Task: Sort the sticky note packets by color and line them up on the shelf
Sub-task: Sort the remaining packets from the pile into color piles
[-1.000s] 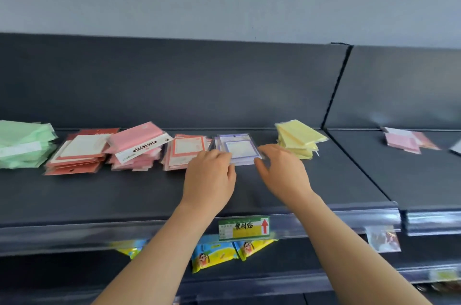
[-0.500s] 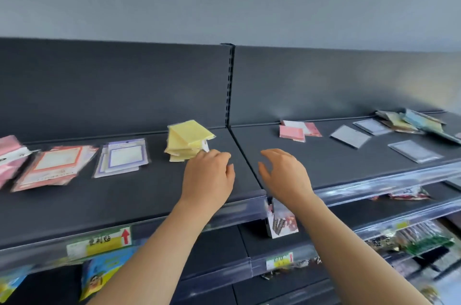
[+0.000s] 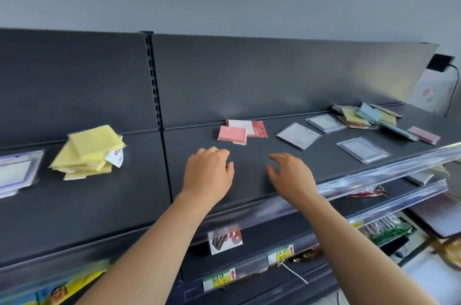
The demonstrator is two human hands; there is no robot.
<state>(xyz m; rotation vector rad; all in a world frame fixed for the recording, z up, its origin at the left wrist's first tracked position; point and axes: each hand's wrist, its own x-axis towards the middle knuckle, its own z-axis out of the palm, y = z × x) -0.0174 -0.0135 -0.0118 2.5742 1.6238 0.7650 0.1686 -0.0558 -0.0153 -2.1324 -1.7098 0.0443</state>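
Observation:
My left hand [image 3: 208, 172] and my right hand [image 3: 290, 175] hover over the dark shelf [image 3: 249, 180], fingers loosely curled, holding nothing. Just beyond them lie pink and red packets [image 3: 233, 134]. To the right lie three purple-framed clear packets [image 3: 298, 135] [image 3: 324, 123] [image 3: 363, 150]. A mixed heap of yellow, blue and pink packets [image 3: 374, 117] sits at the far right, with a pink packet [image 3: 424, 134] beside it. A yellow stack [image 3: 88, 152] stands at left, and a purple stack [image 3: 17, 172] is cut by the left edge.
An upright slotted post [image 3: 154, 80] divides the shelf's back panel. Price tags [image 3: 223, 278] hang on the lower shelf rails, with packaged goods [image 3: 384, 228] below. A black box with a cable [image 3: 440, 62] is on the wall at far right.
The view has swung right along the shelf. Both hands left the purple stack and now hover over the right section, near the pink packets. Neither hand carries anything.

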